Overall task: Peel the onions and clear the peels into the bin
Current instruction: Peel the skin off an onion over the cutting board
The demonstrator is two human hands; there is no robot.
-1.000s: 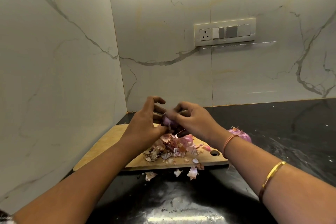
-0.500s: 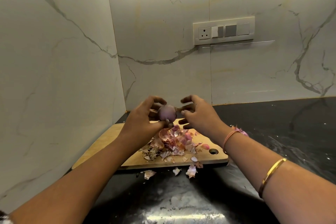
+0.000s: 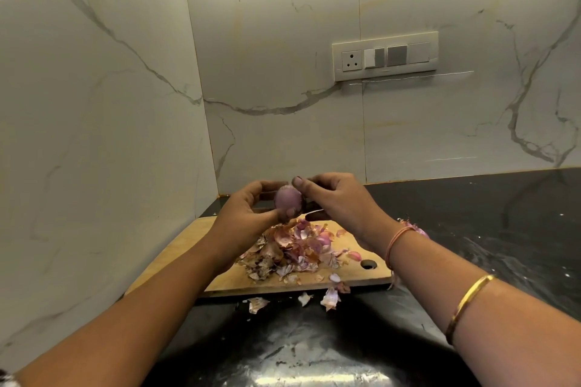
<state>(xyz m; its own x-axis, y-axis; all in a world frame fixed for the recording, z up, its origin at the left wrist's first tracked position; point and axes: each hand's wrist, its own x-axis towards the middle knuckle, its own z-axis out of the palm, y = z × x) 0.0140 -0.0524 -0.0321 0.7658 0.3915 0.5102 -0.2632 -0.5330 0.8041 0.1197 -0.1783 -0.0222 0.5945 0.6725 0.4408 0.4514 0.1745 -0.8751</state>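
Both forearms bare, reaching forward from lower corners and converging at centre. Left hand (image 3: 248, 214) raised, palm turned inward, fingers curled round far side of onion (image 3: 287, 198), thumb pressed under it. Right hand (image 3: 339, 201) level with left, just beside it, back of hand up, wrist bent slightly down. Right thumb tip on top of onion, other fingers curled against its right side. Fingertips of both hands close together.

The right hand (image 3: 341, 199) has come back to the onion (image 3: 286, 198), its thumb now touching the top.
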